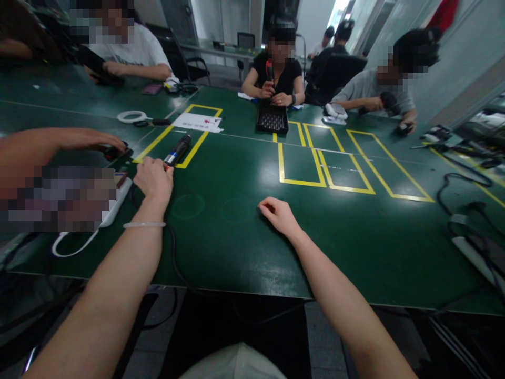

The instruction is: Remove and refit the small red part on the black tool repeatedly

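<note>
My left hand [155, 180] is closed around the near end of a black cylindrical tool [178, 151] with a blue and silver band. Its far end points away from me, over a yellow tape outline on the green table [221, 252]. The exact kind of tool is unclear. My right hand [278, 215] rests on the table right of centre with its fingers curled in, and nothing shows in them. A black cord [175, 258] runs from under my left wrist toward the table's front edge.
A white power strip [116, 202] and a neighbour's hand [106, 139] are close on my left. Beyond lie a white paper [197, 122], a white cable ring [132, 117] and a black tray [272, 120]. Cords [453, 205] tangle at far right. Several people sit around.
</note>
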`<action>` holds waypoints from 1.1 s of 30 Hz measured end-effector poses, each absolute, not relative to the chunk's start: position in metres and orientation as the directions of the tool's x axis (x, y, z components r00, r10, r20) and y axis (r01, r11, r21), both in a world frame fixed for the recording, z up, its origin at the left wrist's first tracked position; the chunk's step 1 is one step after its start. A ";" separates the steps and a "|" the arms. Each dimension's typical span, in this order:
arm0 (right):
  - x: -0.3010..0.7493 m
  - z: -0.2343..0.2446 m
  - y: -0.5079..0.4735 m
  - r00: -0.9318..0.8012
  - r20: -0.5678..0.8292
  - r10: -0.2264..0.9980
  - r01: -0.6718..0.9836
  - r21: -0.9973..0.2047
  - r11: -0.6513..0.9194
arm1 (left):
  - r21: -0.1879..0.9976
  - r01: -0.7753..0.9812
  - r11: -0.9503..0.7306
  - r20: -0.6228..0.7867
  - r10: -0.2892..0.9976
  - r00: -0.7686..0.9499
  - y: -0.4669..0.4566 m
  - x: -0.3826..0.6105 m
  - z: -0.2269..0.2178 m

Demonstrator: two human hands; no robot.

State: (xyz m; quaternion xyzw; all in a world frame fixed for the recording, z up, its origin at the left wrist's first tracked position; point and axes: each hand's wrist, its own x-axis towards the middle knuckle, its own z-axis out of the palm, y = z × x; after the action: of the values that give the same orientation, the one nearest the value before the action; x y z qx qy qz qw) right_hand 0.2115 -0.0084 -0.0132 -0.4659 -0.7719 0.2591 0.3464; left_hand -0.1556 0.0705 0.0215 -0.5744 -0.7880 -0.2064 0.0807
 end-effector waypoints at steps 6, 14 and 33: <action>0.212 -0.015 -0.009 -0.328 0.296 0.897 0.536 -0.724 0.435 | 0.245 0.944 0.223 0.416 0.855 -0.310 0.072 -0.157 0.016; 0.212 -0.017 -0.008 -0.340 0.296 0.893 0.534 -0.720 0.442 | 0.269 0.932 0.243 0.519 0.779 -0.353 0.076 -0.153 0.010; 0.202 -0.013 -0.013 -0.317 0.146 0.937 0.185 -0.960 0.212 | 0.973 0.201 -0.118 0.009 0.882 0.472 0.019 -0.022 0.031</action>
State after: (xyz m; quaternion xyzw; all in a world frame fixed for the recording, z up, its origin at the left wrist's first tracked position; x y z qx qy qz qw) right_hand 0.2020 -0.0131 -0.0129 -0.4219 -0.6652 0.4649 0.4042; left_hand -0.0224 0.0187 0.0310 -0.6749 -0.4009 -0.3214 -0.5296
